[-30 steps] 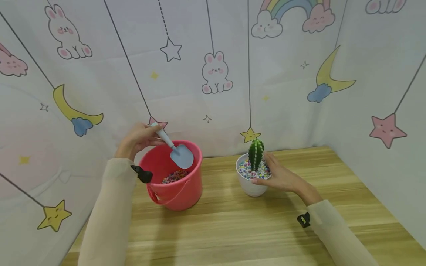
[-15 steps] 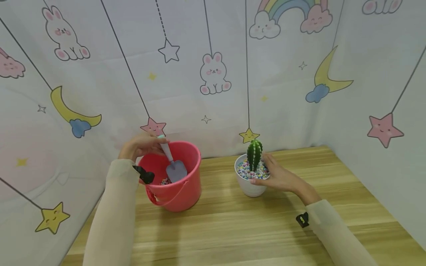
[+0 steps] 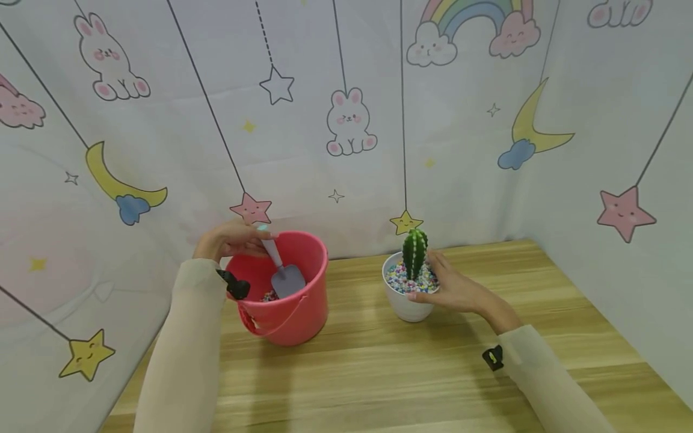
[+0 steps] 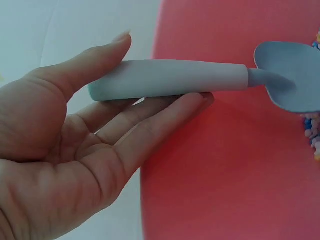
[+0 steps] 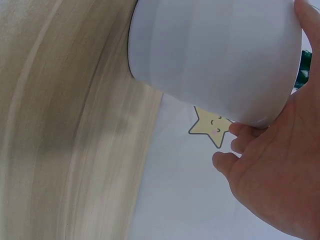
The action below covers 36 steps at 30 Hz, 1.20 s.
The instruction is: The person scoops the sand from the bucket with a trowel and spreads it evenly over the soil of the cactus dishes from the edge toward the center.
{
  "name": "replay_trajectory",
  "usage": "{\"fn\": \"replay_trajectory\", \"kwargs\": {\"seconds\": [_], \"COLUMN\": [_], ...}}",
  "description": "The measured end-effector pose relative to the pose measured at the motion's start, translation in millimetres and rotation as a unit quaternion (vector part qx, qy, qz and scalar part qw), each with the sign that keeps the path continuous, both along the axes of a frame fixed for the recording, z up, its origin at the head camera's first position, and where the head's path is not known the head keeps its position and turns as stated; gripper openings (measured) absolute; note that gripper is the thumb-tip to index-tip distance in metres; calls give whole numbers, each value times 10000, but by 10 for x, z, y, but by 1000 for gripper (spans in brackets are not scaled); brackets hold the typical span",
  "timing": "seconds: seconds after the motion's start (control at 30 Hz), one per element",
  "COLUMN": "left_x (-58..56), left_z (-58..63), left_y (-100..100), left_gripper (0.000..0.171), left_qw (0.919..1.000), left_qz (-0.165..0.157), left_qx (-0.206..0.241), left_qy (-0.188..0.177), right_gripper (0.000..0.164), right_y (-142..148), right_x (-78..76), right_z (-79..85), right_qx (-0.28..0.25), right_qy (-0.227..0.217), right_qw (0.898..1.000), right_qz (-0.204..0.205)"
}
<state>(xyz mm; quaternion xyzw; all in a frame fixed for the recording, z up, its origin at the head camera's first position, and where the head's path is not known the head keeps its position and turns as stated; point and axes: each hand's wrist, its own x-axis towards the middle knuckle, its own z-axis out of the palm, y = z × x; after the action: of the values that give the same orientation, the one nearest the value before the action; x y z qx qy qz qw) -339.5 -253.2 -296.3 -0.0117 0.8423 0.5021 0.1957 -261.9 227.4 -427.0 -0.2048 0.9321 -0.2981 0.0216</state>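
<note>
In the head view my left hand pinches the pale handle of a small garden trowel between thumb and fingers. The blue-grey blade points down inside a red bucket, close to small coloured beads at its bottom. Over on the right, my right hand grips the rim of a white flowerpot, thumb at the front and fingers round the far side. A green cactus stands upright in the pot among multicoloured beads. The pot's wall fills much of the right wrist view.
Both containers stand on a wood-grain table, a short gap apart. A white cloth backdrop with printed rabbits, stars and moons rises right behind them and along the sides. The bucket's handle hangs down its front.
My left hand has moved down, lowering the trowel from above the bucket's rim to near the beads inside. My right hand stays on the flowerpot.
</note>
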Motion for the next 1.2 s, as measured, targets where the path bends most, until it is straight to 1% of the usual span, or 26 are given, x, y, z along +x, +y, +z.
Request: {"fn": "replay_trajectory", "kwargs": {"seconds": [0.1,0.23,0.37,0.5,0.63,0.73,0.8,0.87,0.93,1.0,1.1,1.2], "left_x": [-7,4,48,87,113,146,180,226,275,325,389,454], "left_z": [8,30,76,118,151,176,204,239,284,339,413,453], "left_y": [12,24,44,60,51,45,39,33,31,30,25,6], "left_gripper": [47,44,42,42,45,45,45,46,47,50,51,49], "left_qw": [9995,9977,9940,9895,9857,9832,9811,9765,9708,9650,9558,9434], "left_qz": [-54,-103,-152,-105,4,77,54,40,-11,5,12,-12], "left_qx": [-240,-437,-731,-1112,-1330,-1386,-1459,-1644,-1850,-2065,-2353,-2585], "left_qy": [206,505,798,915,1035,1185,1273,1395,1525,1617,1761,2076], "right_gripper": [121,120,120,117,105,101,103,105,104,101,95,91], "right_y": [20,38,46,63,98,131,148,172,197,226,273,319], "right_x": [-1,-5,0,14,22,29,42,60,76,90,102,117], "right_z": [18,53,95,135,177,224,272,314,354,390,429,468], "right_qx": [60,105,131,173,10,-43,-32,2,-102,-243,-393,-463], "right_qy": [39,91,86,160,288,352,304,257,217,246,408,537], "right_qw": [10000,9999,9999,9997,9996,9993,9992,9988,9985,9980,9968,9954], "right_qz": [20,66,40,18,37,-100,-257,-413,-487,-530,-565,-639]}}
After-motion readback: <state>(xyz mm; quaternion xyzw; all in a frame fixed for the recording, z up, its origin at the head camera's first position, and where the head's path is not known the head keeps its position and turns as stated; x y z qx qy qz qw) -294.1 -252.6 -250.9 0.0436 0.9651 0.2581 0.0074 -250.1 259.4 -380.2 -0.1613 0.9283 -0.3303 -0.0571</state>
